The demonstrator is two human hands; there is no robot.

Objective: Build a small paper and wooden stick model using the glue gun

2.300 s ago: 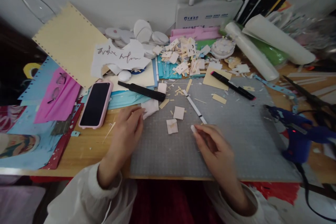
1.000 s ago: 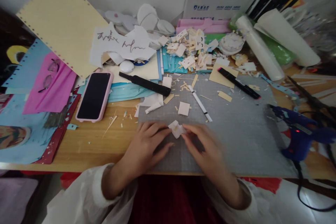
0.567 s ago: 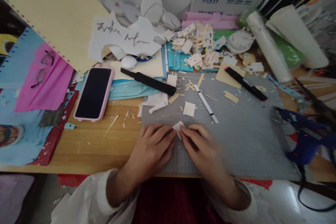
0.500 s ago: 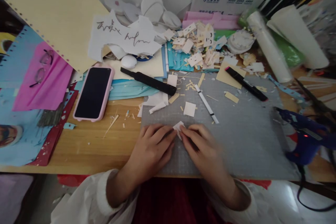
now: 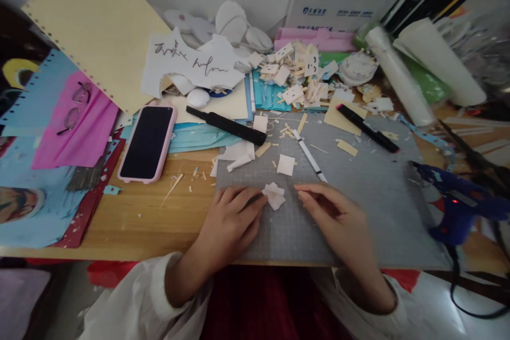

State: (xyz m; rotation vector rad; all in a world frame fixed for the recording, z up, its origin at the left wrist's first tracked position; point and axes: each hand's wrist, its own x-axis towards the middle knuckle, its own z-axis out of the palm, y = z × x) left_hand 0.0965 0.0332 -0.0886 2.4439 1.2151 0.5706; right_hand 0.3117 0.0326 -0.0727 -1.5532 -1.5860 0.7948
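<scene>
A small, crumpled white paper piece (image 5: 274, 196) with uneven edges is at the front of the grey cutting mat (image 5: 370, 207). My left hand (image 5: 235, 223) has its fingertips closed on the left edge of this piece. To the right of it, my right hand (image 5: 338, 218) is held over the mat, fingers loosely bent and slightly apart, with nothing visible in them. Just beyond the paper lies a flat white square (image 5: 286, 164). A white pen (image 5: 309, 155) with dark bands points toward the right fingertips.
A blue glue gun (image 5: 458, 202) with a lit red light stands at right. A pink-cased phone (image 5: 145, 143) and a black tool (image 5: 227, 126) lie left of centre. Paper figures with drawn faces (image 5: 292, 93) are heaped at the back, and a black marker (image 5: 366, 128) rests right of them.
My right hand has let go of the white paper piece and moved right. The piece now shows more spread out at my left fingertips. The view has shifted slightly.
</scene>
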